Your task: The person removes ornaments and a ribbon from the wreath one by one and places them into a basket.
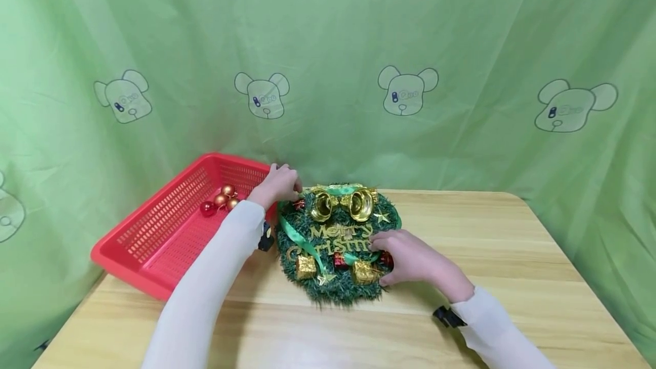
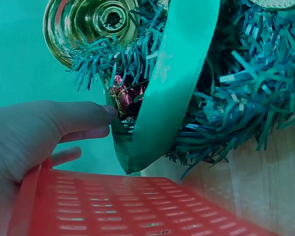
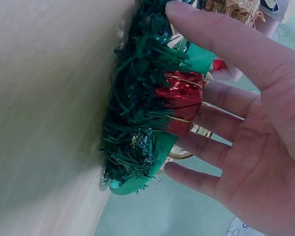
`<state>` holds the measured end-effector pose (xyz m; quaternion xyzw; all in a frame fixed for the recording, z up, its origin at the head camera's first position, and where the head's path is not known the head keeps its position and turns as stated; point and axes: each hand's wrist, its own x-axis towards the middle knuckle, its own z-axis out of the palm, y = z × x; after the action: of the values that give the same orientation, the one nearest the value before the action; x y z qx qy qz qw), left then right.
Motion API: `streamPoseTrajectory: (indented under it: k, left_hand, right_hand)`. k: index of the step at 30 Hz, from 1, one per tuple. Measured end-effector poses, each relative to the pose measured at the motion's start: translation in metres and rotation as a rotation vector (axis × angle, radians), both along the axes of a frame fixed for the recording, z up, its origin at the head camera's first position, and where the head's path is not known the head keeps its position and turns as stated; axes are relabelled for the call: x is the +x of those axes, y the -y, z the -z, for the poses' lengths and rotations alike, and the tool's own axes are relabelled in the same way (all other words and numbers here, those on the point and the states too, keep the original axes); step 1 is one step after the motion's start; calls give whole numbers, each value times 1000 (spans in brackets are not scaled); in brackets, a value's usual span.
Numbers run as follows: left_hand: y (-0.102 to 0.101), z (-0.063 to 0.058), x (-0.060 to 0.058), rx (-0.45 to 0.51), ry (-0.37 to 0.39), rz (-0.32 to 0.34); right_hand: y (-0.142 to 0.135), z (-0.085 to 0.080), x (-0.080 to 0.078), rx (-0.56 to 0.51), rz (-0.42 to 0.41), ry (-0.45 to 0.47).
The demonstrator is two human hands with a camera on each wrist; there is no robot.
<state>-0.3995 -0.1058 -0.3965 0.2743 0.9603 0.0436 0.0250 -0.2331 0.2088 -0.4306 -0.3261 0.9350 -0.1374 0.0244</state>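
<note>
A Christmas wreath (image 1: 338, 294) of green tinsel lies on the table, with two gold bells (image 1: 361, 205) at its far side and gold "Merry Christmas" lettering (image 1: 340, 238) across the middle. My left hand (image 1: 282, 182) is at the wreath's far left edge; in the left wrist view its fingertips are right at a green ribbon (image 2: 172, 93) and a small shiny red ornament (image 2: 130, 98). At the right edge is my right hand (image 1: 412, 256). In the right wrist view its fingers (image 3: 201, 147) are extended and spread beside a red foil gift box (image 3: 184, 101).
A red plastic basket (image 1: 148, 218) stands left of the wreath, its rim close beneath my left hand. Inside it are several gold and red balls (image 1: 220, 200). The wooden table (image 1: 471, 232) stretches to the right, and a green curtain (image 1: 328, 27) hangs behind.
</note>
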Motion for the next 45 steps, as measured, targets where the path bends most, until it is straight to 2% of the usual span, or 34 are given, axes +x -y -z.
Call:
streamPoseTrajectory:
  k: [11, 18, 22, 27, 35, 45]
  left_hand:
    - [0, 2, 0, 17, 5, 7]
    - [-2, -1, -3, 25, -40, 18]
    - [-2, -2, -3, 13, -40, 12]
    - [-3, -1, -4, -5, -30, 8]
    - [-4, 4, -1, -11, -59, 19]
    - [-4, -1, -2, 27, -97, 5]
  right_hand:
    - [1, 0, 3, 2, 5, -2]
    - [1, -4, -1, 8, 12, -2]
    - [0, -5, -1, 8, 6, 1]
    - [-2, -4, -1, 5, 4, 8]
    - [-3, -4, -1, 2, -6, 19]
    - [-3, -5, -2, 10, -2, 3]
